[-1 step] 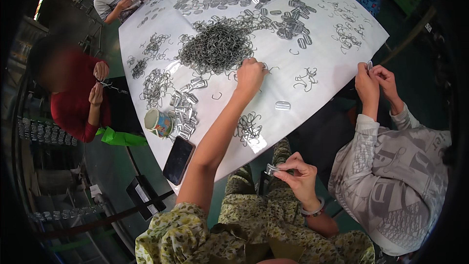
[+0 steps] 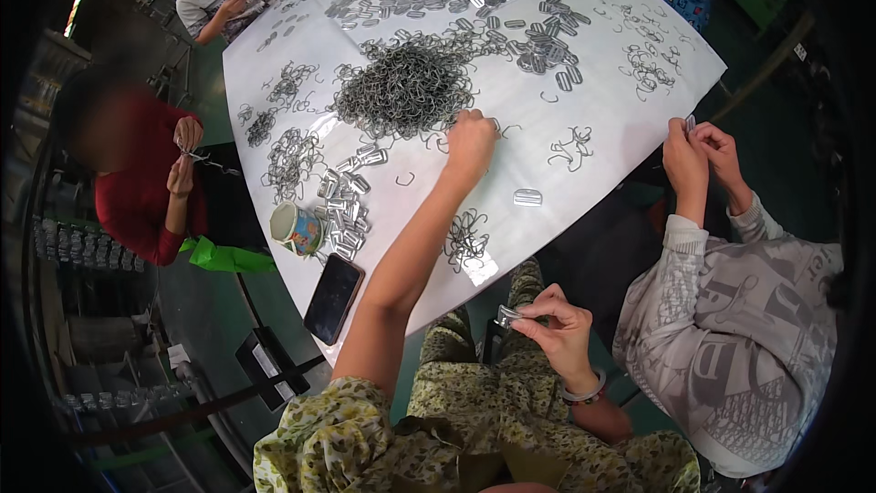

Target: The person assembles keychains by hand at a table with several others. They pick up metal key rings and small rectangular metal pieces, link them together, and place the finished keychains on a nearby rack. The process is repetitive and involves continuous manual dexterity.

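Observation:
My left hand (image 2: 471,141) reaches out over the white table, at the right edge of a big heap of bent wire hooks (image 2: 401,87). Its fingers are curled together and what they pinch, if anything, is hidden. Loose hooks lie by the fingertips. Low over my lap, my right hand (image 2: 558,329) pinches a small silver metal buckle (image 2: 506,315) between thumb and fingers. A flat slotted buckle (image 2: 527,198) lies alone on the table, and a smaller bunch of hooks (image 2: 467,239) sits near the front edge, beside my left forearm.
Silver buckles (image 2: 342,215) lie by a patterned cup (image 2: 297,226) and a dark phone (image 2: 333,299) at the table's left edge. More flat buckles (image 2: 547,50) lie farther back. Co-workers sit around; one on the right holds a small piece in their hands (image 2: 698,151).
My left hand and forearm have shifted slightly to the right and nearer to me, beside the heap. My right hand keeps its place with the buckle.

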`<action>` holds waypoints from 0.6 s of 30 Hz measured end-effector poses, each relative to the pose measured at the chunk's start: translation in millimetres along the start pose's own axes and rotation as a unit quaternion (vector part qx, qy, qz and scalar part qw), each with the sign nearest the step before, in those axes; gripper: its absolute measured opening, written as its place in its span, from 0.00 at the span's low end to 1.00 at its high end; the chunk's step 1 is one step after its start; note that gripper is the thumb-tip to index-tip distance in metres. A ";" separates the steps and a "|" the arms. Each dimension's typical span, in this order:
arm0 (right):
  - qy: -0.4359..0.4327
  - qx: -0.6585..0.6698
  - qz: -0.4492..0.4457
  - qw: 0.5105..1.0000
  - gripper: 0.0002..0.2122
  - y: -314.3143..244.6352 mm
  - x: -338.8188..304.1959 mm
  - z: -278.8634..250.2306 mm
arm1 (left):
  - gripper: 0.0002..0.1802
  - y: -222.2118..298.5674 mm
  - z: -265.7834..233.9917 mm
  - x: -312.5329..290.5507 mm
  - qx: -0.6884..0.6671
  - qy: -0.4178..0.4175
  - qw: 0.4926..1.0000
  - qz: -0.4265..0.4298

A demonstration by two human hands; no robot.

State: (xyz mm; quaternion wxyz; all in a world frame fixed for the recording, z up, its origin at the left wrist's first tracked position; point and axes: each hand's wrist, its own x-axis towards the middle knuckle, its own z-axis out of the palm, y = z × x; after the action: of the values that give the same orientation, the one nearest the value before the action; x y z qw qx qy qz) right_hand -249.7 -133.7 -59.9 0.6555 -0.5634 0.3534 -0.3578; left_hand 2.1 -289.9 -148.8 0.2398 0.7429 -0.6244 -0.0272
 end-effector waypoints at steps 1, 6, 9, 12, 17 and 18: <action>0.003 0.007 -0.011 1.000 0.08 -0.9 0.6 -0.8 | 0.05 4.4 4.7 3.6 0.043 -0.009 0.999 -0.004; 0.010 -0.009 -0.029 1.000 0.08 -7.4 0.1 -3.0 | 0.05 8.6 -5.9 -19.4 -0.043 0.049 0.997 -0.029; 0.030 -0.062 -0.029 0.997 0.07 -14.5 -8.5 -5.4 | 0.06 31.6 -45.0 -54.5 -0.191 0.025 0.979 -0.072; 0.038 -0.052 -0.015 0.998 0.04 -15.1 -15.7 -2.9 | 0.06 48.8 -78.7 -104.9 -0.288 0.006 0.955 -0.071; 0.049 0.069 -0.007 0.996 0.05 -2.9 -20.0 0.4 | 0.07 109.8 -142.8 -188.4 -0.480 -0.033 0.869 -0.112; 0.050 0.104 0.005 0.993 0.06 -4.7 -21.7 1.0 | 0.06 119.1 -146.1 -201.4 -0.526 -0.041 0.840 -0.125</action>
State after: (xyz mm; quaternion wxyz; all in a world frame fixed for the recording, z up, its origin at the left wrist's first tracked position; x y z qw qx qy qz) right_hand -259.8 -114.9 -53.9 0.6936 -0.4718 0.3494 -0.4174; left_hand -101.2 -65.8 -25.4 0.5631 0.5750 -0.4275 -0.4116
